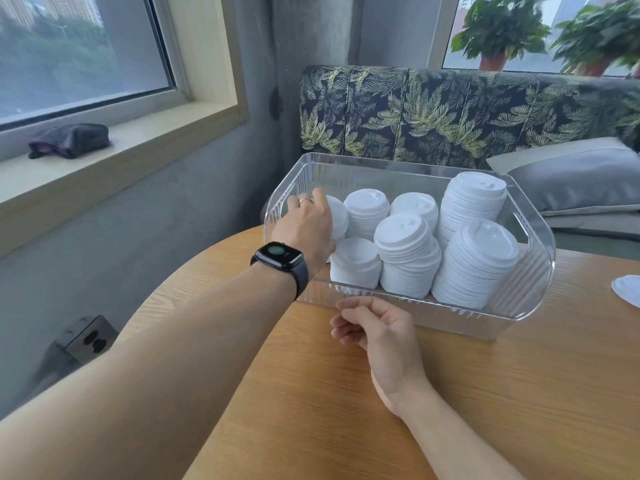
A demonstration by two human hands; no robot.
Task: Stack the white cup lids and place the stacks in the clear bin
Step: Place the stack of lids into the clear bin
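Note:
A clear ribbed bin (533,285) stands on the round wooden table (485,393) and holds several stacks of white cup lids (405,237). The tallest stacks (474,265) fill its right end. My left hand (306,226), with a watch on the wrist, reaches over the bin's left end and grips a tilted stack of lids (337,216) at the far left inside. My right hand (377,327) rests on the table just in front of the bin's near wall, fingers loosely curled, holding nothing.
A loose white lid (627,289) lies on the table at the right edge of view. Behind the bin are a leaf-patterned sofa back (450,109) and a grey cushion (581,178). A windowsill with a dark pouch (69,140) runs along the left.

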